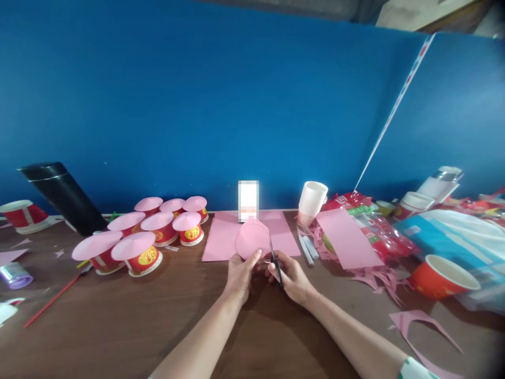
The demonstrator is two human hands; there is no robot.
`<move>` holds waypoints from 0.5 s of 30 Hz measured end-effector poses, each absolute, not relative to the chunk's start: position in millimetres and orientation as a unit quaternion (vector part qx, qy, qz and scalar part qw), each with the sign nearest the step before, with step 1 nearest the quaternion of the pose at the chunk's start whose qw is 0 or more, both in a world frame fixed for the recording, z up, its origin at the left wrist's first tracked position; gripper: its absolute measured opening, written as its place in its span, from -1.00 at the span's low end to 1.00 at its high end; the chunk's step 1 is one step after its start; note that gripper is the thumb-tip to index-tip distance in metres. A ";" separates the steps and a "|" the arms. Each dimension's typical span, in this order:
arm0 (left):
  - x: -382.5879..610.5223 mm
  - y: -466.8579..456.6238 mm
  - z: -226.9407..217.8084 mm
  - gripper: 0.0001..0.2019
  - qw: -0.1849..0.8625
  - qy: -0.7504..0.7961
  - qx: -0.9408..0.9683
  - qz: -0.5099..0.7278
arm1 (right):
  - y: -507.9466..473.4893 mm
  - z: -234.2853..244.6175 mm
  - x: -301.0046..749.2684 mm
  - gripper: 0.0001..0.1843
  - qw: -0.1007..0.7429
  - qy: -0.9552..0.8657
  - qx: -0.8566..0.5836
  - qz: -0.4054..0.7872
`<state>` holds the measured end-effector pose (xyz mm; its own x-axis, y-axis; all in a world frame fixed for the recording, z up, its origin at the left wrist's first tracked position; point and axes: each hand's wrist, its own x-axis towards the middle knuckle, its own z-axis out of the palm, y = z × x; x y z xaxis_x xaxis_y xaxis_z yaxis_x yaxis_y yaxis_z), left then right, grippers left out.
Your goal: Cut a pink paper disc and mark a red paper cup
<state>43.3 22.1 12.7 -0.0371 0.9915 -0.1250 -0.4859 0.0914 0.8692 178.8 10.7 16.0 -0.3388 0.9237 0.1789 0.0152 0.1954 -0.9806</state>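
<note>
My left hand pinches the lower edge of a round pink paper disc and holds it up over the brown table. Beside it, my right hand grips dark scissors, whose blades point up along the disc's right edge. Under and behind the disc lies a flat pink paper sheet. Both hands are close together at the table's middle.
Several red paper cups topped with pink discs stand at the left. A black cylinder leans at the far left. A stack of white cups, another pink sheet, pink scraps, an orange cup and plastic bags lie right.
</note>
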 end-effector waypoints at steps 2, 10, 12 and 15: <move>43.2 22.4 11.2 -0.69 0.616 0.404 0.322 0.595 | 10.8 15.5 178.8 -0.69 0.442 -0.635 -0.367 0.516; 41.9 21.9 8.9 -0.63 0.607 0.414 0.334 0.590 | 13.8 9.9 179.8 -0.69 0.451 -0.628 -0.361 0.521; 41.9 21.8 9.2 -0.62 0.605 0.414 0.335 0.592 | 14.1 9.4 179.7 -0.70 0.452 -0.628 -0.359 0.522; 42.1 22.0 9.0 -0.62 0.605 0.418 0.336 0.589 | 14.1 9.1 179.7 -0.70 0.448 -0.629 -0.364 0.521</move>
